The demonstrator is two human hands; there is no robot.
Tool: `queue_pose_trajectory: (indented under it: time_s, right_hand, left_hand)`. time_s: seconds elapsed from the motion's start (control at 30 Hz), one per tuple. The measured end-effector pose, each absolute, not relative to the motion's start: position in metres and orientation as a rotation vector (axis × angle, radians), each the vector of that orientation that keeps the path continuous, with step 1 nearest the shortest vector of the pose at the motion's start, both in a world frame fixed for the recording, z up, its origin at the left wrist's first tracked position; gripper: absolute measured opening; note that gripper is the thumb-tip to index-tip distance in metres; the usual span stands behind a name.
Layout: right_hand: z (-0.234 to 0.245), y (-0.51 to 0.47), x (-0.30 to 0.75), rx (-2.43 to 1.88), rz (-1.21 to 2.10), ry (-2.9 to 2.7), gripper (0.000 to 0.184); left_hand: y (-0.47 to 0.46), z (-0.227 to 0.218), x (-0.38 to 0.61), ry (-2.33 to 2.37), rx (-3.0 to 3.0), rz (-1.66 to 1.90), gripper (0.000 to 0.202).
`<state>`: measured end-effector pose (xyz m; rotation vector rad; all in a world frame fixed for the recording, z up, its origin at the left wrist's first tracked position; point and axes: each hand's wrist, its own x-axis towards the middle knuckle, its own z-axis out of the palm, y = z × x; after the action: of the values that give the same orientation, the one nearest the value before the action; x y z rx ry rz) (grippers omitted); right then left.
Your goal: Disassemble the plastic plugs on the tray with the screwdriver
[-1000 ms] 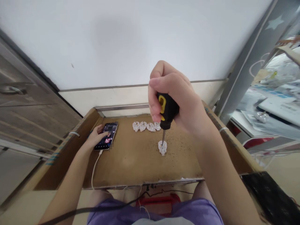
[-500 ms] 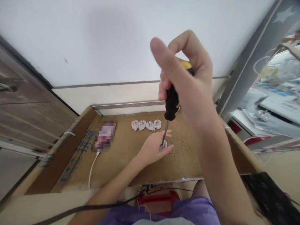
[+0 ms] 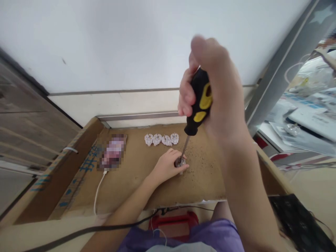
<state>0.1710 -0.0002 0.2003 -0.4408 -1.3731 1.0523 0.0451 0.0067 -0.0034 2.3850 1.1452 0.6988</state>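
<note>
My right hand [image 3: 210,87] is wrapped round the black and yellow handle of a screwdriver [image 3: 197,112], which leans with its shaft pointing down and slightly left. The tip meets a small clear plastic plug part [image 3: 181,163] on the cardboard. Thumb and fingers of my left hand [image 3: 168,166] grip this part from its left side, keeping it against the surface. Behind my left hand, several similar clear plug parts with metal pins [image 3: 156,139] lie in a row.
A phone [image 3: 113,151] with a white cable lies on the left of the cardboard work surface [image 3: 126,189]. Small holes dot the cardboard right of my left hand. A cardboard side wall [image 3: 60,178] borders the left. Plastic bags and papers [image 3: 307,112] lie at far right.
My right hand has turned around the screwdriver, so more yellow on the handle shows. My left fingers have closed in on the plug part. The view has shifted slightly.
</note>
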Motion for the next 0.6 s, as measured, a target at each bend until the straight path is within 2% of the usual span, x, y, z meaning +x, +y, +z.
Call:
queue_pose_trajectory:
  time_s: [0.1, 0.17, 0.27, 0.37, 0.4, 0.53, 0.6]
  right_hand:
    - [0.200, 0.002, 0.179, -0.494, 1.092, -1.536, 0.036]
    - [0.201, 0.001, 0.186, -0.652, 0.865, -1.616, 0.039]
    - [0.202, -0.001, 0.199, -0.764, 0.563, -1.671, 0.025]
    - [0.203, 0.000, 0.213, -0.741, 0.639, -1.632, 0.009]
    - [0.203, 0.001, 0.217, -0.740, 0.699, -1.621, 0.010]
    - [0.203, 0.007, 0.223, -0.723, 1.062, -1.711, 0.042]
    - [0.205, 0.009, 0.224, -0.743, 1.010, -1.782, 0.045]
  left_hand:
    - [0.003, -0.002, 0.042, 1.175, 2.313, 0.688, 0.025]
    - [0.002, -0.003, 0.041, 1.199, 2.261, 0.698, 0.028]
    - [0.000, -0.005, 0.041, 1.240, 2.189, 0.728, 0.037]
    - [-0.001, -0.006, 0.042, 1.255, 2.188, 0.740, 0.029]
    - [-0.001, -0.006, 0.042, 1.255, 2.197, 0.744, 0.025]
    - [-0.001, -0.005, 0.041, 1.278, 2.188, 0.749, 0.021]
    - [0.000, -0.006, 0.039, 1.293, 2.150, 0.737, 0.024]
